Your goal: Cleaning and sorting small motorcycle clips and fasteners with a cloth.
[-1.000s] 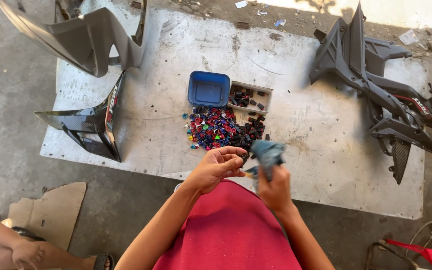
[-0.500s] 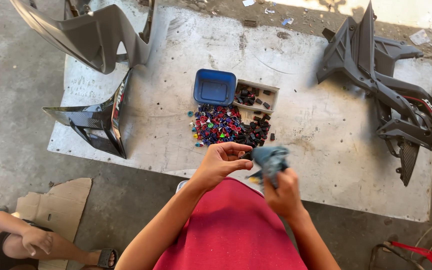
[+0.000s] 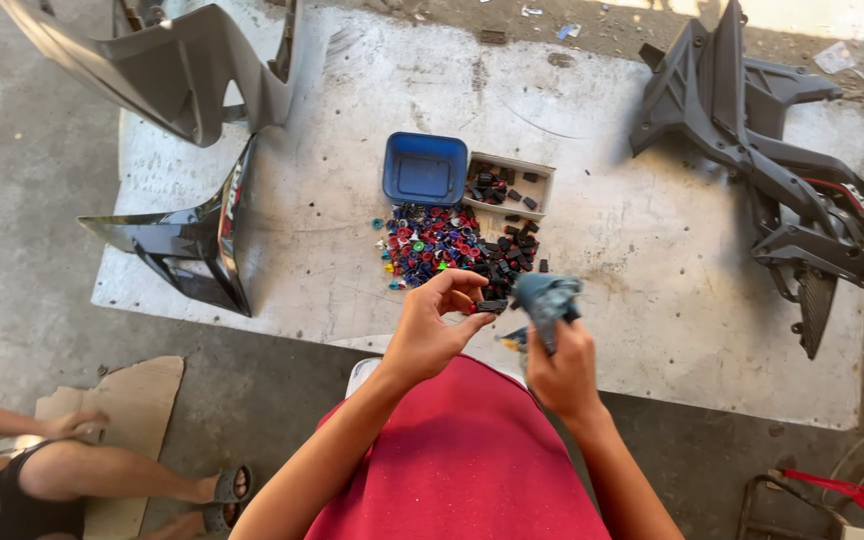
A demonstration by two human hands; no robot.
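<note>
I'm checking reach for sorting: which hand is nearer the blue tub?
Left. The left hand is below the blue tub, just past the pile of small coloured parts. The right hand, gripping a grey-blue cloth, sits lower and further right.

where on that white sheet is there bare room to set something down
Free patches on the white sheet: between the small parts pile and the dark frame panels, and between that pile and the glossy black panel. Crowded around the blue tub and pile.
</note>
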